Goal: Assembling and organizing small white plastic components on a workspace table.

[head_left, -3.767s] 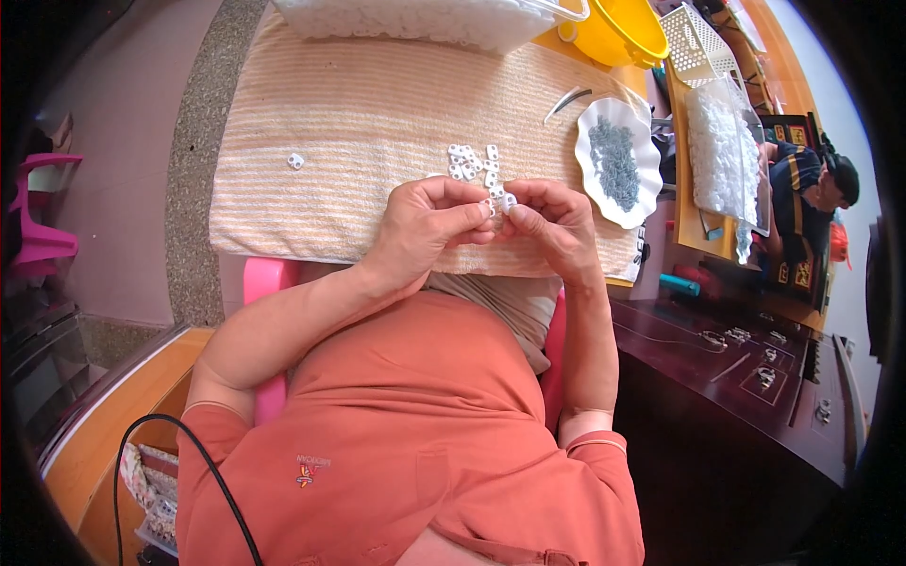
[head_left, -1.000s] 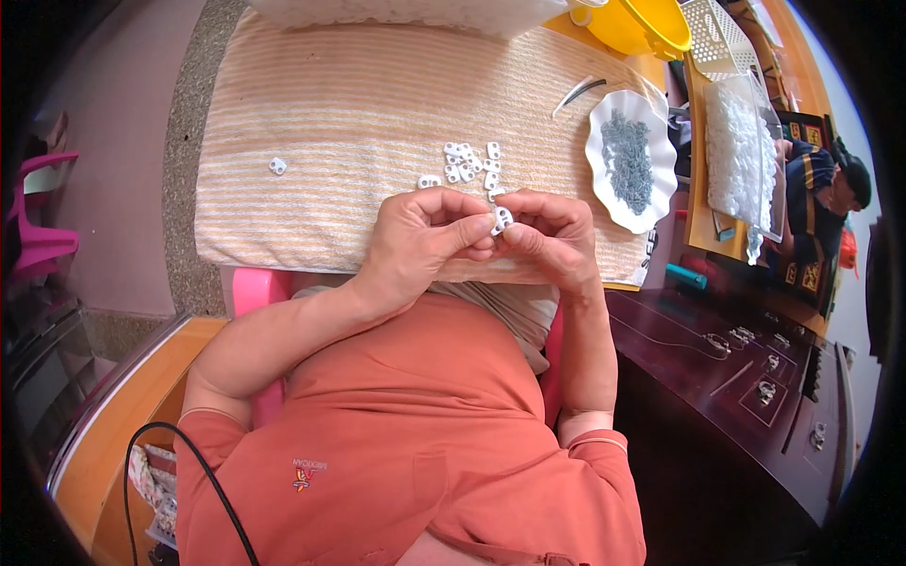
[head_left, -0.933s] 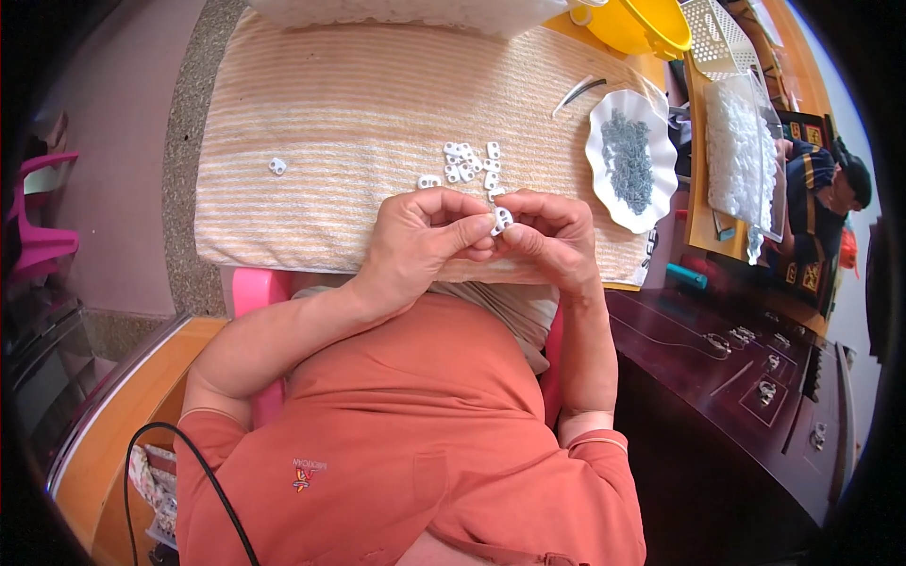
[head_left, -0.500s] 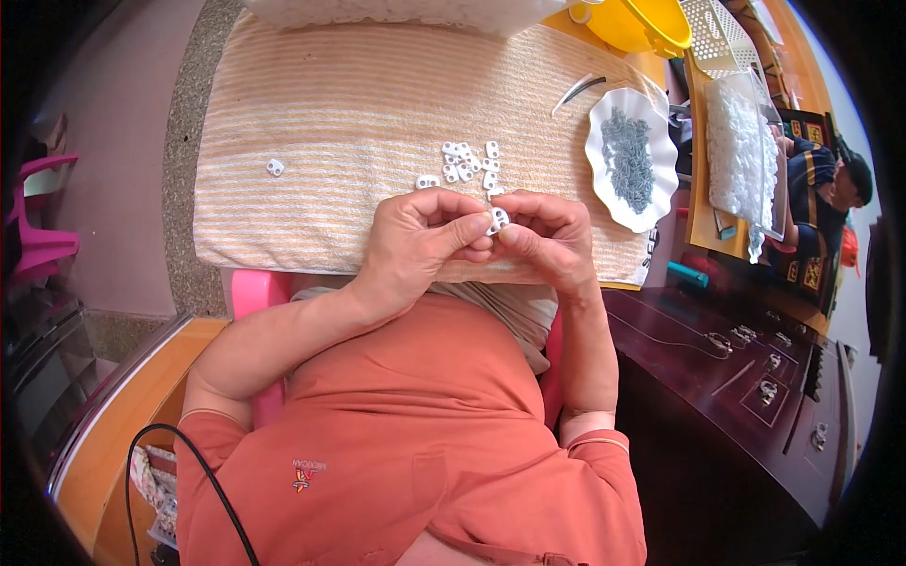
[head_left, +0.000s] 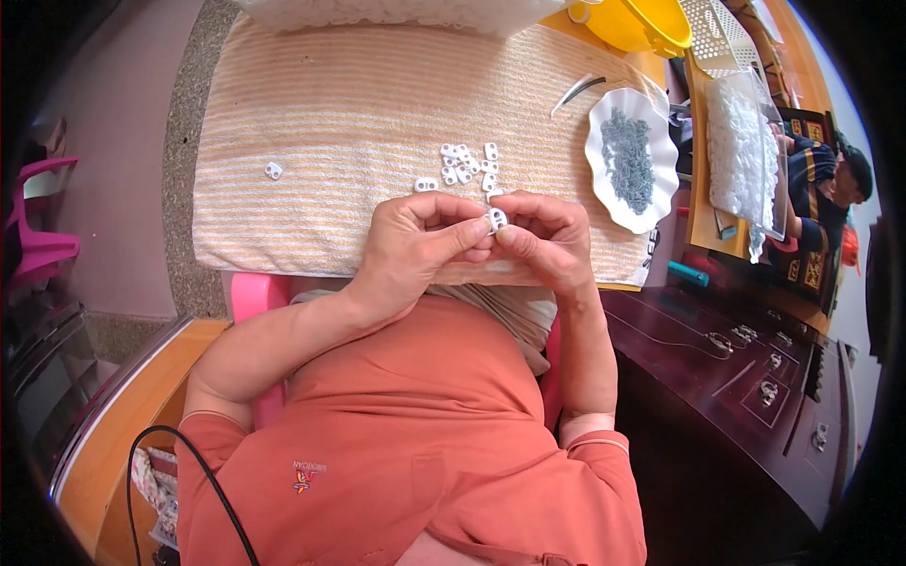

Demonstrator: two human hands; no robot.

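A: What is the surface, and what room is around it?
B: A towel (head_left: 321, 113) with pale orange and white stripes covers the table (head_left: 650, 68). At the far side stands a clear tub (head_left: 406, 16), and at far right a yellow bucket (head_left: 642, 26). A pink chair (head_left: 40, 247) is on the left; on the right is another person (head_left: 812, 179) in a dark shirt.
A: And the hands?
B: The left hand (head_left: 411, 243) and the right hand (head_left: 549, 243) are close together at the near edge of the towel. Both are pinched upon one small white piece (head_left: 497, 219), between them.
A: Which way does it point?
B: Its holed face is turned upward. The long axis seems to run near to far; the hands cover its edges, so the exact lean I cannot tell.
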